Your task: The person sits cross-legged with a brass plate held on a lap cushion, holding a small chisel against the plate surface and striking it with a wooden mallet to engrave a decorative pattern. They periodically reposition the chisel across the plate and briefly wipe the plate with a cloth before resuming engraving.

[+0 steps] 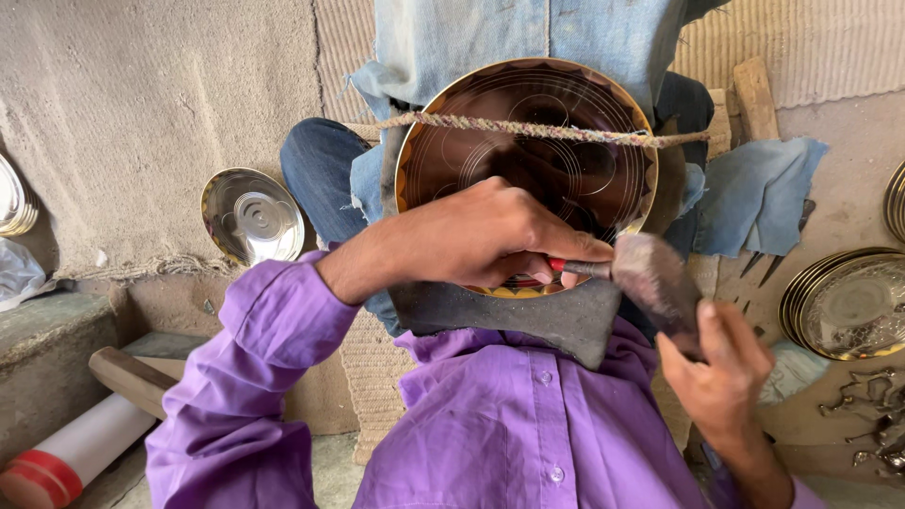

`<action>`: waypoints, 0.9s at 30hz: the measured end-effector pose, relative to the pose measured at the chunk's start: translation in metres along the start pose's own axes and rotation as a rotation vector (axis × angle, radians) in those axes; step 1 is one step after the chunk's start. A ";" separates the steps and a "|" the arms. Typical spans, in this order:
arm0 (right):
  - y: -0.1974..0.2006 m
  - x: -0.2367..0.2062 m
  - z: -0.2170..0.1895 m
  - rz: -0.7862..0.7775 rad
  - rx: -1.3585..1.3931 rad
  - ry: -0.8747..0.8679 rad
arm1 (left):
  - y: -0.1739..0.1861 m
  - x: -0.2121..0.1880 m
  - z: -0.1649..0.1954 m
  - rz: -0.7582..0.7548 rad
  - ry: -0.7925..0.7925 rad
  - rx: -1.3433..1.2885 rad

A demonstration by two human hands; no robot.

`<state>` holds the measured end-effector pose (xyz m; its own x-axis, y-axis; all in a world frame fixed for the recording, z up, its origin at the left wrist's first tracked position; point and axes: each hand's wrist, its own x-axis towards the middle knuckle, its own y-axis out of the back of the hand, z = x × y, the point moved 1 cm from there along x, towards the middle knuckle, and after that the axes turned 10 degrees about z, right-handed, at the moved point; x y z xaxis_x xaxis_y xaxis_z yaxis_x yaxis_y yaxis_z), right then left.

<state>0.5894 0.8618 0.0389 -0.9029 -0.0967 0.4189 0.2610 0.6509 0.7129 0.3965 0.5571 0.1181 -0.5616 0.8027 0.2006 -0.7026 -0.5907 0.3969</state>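
Observation:
A round brass plate (528,123) with engraved circles and a scalloped border leans against my jeans-clad legs, with a twisted rope (537,129) across its face. Its lower edge rests on a dark metal block (528,316). My left hand (490,236) is closed around a thin chisel with a red band (570,267), its tip hidden at the plate's lower rim. My right hand (721,372) grips a hammer (655,278), whose blurred head is right at the chisel's end.
A shiny silver plate (253,215) lies on the mat at left. A stack of engraved plates (848,302) sits at right, with small metal tools (872,415) below it. A blue cloth (764,193) and a wooden piece (754,94) lie right of the legs. A white roll (66,457) lies bottom left.

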 end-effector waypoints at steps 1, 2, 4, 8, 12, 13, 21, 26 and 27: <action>0.002 0.005 0.000 0.009 0.116 -0.156 | -0.001 -0.005 0.003 0.043 0.053 -0.002; 0.003 0.011 0.000 0.019 0.231 -0.310 | -0.002 -0.010 0.006 0.087 0.105 -0.003; 0.009 0.031 -0.001 -0.064 0.223 -0.326 | -0.007 -0.018 0.012 0.197 0.181 0.027; 0.018 0.093 0.003 -0.220 0.231 -0.159 | -0.019 -0.028 0.025 0.477 0.277 0.128; 0.028 0.160 -0.002 -0.536 -0.164 0.070 | -0.034 -0.037 0.039 0.734 0.424 0.244; 0.025 0.176 -0.005 -0.501 -0.078 0.095 | -0.038 -0.037 0.040 0.784 0.437 0.265; 0.025 0.240 -0.030 -0.676 -0.149 0.182 | -0.067 -0.043 0.044 1.120 0.593 0.306; 0.020 0.257 -0.037 -0.701 -0.159 0.304 | -0.073 -0.048 0.032 1.233 0.557 0.167; 0.021 0.260 -0.040 -0.652 -0.116 0.313 | -0.074 -0.049 0.031 1.239 0.531 0.135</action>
<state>0.3738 0.8208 0.1853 -0.7521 -0.6588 0.0176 -0.2459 0.3053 0.9200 0.4894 0.5640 0.1067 -0.9098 -0.3934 0.1323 0.4150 -0.8591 0.2996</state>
